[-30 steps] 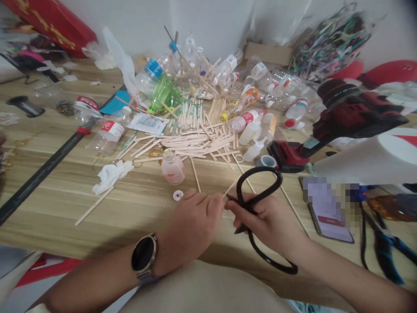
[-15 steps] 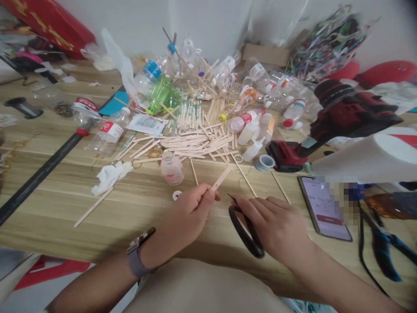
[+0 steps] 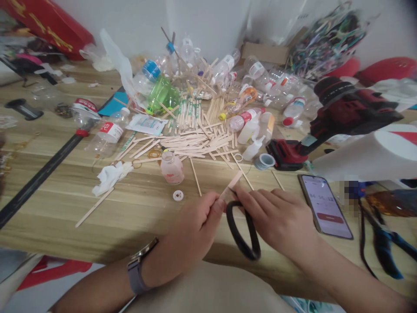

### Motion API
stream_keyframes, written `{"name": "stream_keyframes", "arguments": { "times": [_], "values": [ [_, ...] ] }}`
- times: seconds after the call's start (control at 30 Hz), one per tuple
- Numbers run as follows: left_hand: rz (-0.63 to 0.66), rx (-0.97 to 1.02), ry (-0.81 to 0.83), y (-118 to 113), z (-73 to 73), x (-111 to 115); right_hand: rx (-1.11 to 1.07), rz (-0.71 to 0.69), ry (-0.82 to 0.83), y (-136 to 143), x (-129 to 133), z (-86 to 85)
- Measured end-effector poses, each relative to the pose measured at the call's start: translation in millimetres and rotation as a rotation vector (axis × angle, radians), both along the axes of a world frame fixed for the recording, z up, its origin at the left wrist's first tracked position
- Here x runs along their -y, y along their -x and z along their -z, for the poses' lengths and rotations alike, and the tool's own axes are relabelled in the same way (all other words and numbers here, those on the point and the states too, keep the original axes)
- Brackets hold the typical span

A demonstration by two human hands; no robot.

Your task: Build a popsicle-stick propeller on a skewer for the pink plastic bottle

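Observation:
My left hand (image 3: 200, 224) is closed, pinching a flat wooden craft stick (image 3: 232, 182) between thumb and fingers; the stick slants up to the right. My right hand (image 3: 282, 217) grips scissors with a large black handle loop (image 3: 243, 232) hanging below the fingers. Their dark pointed tip lies against the craft stick, and the rest of the blades is hidden in my hand. Just beyond my left hand are a small open bottle (image 3: 172, 168) and a white disc with holes (image 3: 178, 195).
Many loose craft sticks (image 3: 195, 143) lie ahead, with plastic bottles behind, among them a green one (image 3: 163, 93). A red and black power tool (image 3: 348, 113), a phone (image 3: 325, 206) and pliers (image 3: 387, 248) are on the right. A dark tube (image 3: 42, 176) crosses the left.
The scissors' tip has come up to the craft stick, where before it was apart. My left hand has shifted slightly right and down with the stick.

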State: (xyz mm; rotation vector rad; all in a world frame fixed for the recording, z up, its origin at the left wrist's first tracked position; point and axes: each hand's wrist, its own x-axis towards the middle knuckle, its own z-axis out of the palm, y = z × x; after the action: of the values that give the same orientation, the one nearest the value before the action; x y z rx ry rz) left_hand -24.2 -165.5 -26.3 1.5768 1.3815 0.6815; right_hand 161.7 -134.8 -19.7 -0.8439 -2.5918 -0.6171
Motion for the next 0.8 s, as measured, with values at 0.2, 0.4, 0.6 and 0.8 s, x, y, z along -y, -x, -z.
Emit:
{"name": "stream_keyframes", "arguments": {
  "times": [0.2, 0.4, 0.6, 0.8],
  "values": [
    [-0.026, -0.015, -0.085, -1.0, 3.3, 0.6, -0.081, 0.004, 0.090, 1.9, 5.1, -3.0],
    [-0.055, -0.125, -0.262, -0.1, 4.4, 6.0, -0.563, 0.150, 0.613, 14.8, 12.8, -2.1],
    [-0.039, -0.129, -0.341, -1.4, 7.6, 7.8, -0.765, 0.350, 1.169, 23.5, 14.3, -8.1],
    [-0.054, -0.035, -0.259, -1.4, 7.2, 5.6, -0.900, 0.394, 1.384, 25.9, 11.7, -10.9]
  ]
}}
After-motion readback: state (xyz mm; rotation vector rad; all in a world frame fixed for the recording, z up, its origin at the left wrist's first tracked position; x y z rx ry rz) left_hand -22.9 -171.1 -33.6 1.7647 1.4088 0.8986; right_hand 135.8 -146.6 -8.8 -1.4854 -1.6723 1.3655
